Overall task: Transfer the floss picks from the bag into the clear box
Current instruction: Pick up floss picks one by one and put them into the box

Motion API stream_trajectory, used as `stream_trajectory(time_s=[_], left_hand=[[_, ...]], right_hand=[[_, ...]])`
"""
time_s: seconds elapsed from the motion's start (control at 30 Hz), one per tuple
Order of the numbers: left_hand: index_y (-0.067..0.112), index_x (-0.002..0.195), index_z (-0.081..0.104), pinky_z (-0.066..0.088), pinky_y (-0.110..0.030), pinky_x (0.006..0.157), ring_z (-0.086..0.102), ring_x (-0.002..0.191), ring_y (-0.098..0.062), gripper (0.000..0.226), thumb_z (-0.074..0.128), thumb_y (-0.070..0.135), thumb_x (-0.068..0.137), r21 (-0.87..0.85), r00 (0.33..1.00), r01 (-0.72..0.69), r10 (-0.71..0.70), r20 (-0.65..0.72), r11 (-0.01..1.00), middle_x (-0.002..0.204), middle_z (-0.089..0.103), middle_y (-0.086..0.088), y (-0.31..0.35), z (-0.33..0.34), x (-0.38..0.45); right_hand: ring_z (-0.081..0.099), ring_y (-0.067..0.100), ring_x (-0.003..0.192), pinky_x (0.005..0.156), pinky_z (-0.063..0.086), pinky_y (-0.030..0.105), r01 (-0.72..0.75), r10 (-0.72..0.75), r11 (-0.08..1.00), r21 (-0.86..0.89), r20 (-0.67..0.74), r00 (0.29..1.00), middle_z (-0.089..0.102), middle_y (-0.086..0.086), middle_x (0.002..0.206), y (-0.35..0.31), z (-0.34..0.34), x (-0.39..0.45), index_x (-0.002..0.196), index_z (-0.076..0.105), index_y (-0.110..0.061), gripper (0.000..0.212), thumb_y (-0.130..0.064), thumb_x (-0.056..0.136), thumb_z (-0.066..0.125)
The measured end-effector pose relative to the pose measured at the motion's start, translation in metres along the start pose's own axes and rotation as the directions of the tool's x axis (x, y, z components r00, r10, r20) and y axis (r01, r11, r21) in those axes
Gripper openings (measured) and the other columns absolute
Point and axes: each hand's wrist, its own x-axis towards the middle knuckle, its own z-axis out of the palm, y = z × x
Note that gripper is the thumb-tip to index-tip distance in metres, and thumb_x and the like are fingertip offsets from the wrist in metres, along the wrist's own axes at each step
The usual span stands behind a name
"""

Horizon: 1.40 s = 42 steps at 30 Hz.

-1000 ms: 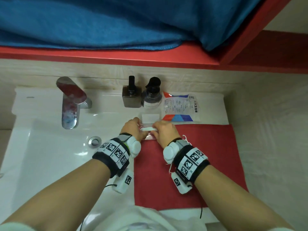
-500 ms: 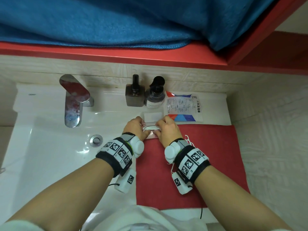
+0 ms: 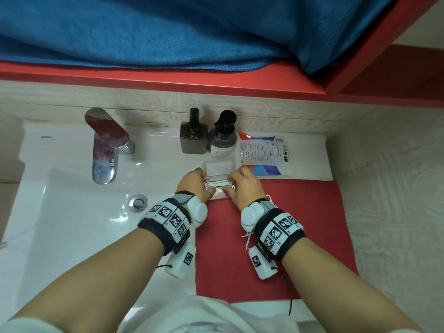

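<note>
Far left, glossy white ceramic sink (image 3: 60, 212), smooth and reflective; chrome tap (image 3: 105, 150) with a flat oval top and blocky spout over the basin; round metal drain (image 3: 138, 203) below and right of it. Left hand (image 3: 195, 186) at the sink's edge, fingers curled against the left side of the clear box (image 3: 219, 186), thumb on its front edge; stiff black wrist band printed with square black-and-white markers, a rounded white plastic pod above it. The clear box is shallow, rectangular, transparent plastic, lid tilted back and open, sitting at the far edge of the flat red mat (image 3: 276, 236); thin white floss picks (image 3: 217, 183) lie inside it, between the two hands; whether either hand pinches a pick I cannot tell. Behind the box, a square brown bottle (image 3: 194, 140) with a black pump, then a round dark bottle (image 3: 222, 143) with a black spray head, touching or nearly so. Right hand (image 3: 245, 188) grips the box's right side, fingers bent over it, hiding that corner; same banded marker cuff. Right again, the bag (image 3: 263, 153): flat crinkled white pouch with printed text and red and blue corners, just beside the box lid, lying on the white ledge. Above everything, a red shelf (image 3: 216, 75) carrying a blue nubby towel (image 3: 168, 32).
</note>
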Motion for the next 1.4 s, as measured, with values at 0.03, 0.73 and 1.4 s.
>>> stream_trajectory(time_s=[0.03,0.73,1.4], left_hand=[[0.013,0.108,0.056,0.049,-0.031,0.075,0.062,0.092,-0.027,0.042,0.075,0.03,0.074,-0.002,1.0,-0.003,0.002,-0.005,1.0,0.102,0.066,-0.008,0.001,-0.003,0.0],[0.019,0.108,0.045,0.042,-0.03,0.07,0.059,0.083,-0.024,0.026,0.054,0.033,0.087,-0.221,0.969,0.004,-0.059,-0.241,0.975,0.094,0.062,-0.006,-0.001,-0.009,-0.012],[0.021,0.09,0.056,0.045,-0.025,0.067,0.059,0.072,-0.016,0.008,0.053,0.029,0.091,-0.041,0.99,-0.043,0.048,0.132,0.998,0.079,0.06,0.004,0.005,0.045,-0.014]], right_hand=[[0.058,0.026,0.098,0.084,0.047,0.035,0.004,-0.004,1.0,0.006,-0.007,1.0,0.055,0.01,0.108,-0.001,-0.001,0.002,0.106,0.068,-0.007,0.029,-0.023,0.083,0.074],[0.06,0.028,0.092,0.081,0.05,0.035,-0.084,0.085,0.996,0.017,-0.059,0.995,0.053,0.008,0.111,0.026,-0.021,-0.007,0.11,0.064,-0.012,0.027,-0.007,0.085,0.055],[0.064,0.019,0.089,0.082,0.054,0.033,-0.23,0.218,0.973,0.012,0.278,0.936,0.067,0.002,0.098,0.071,0.013,-0.031,0.101,0.068,-0.019,0.015,-0.018,0.086,0.068]])
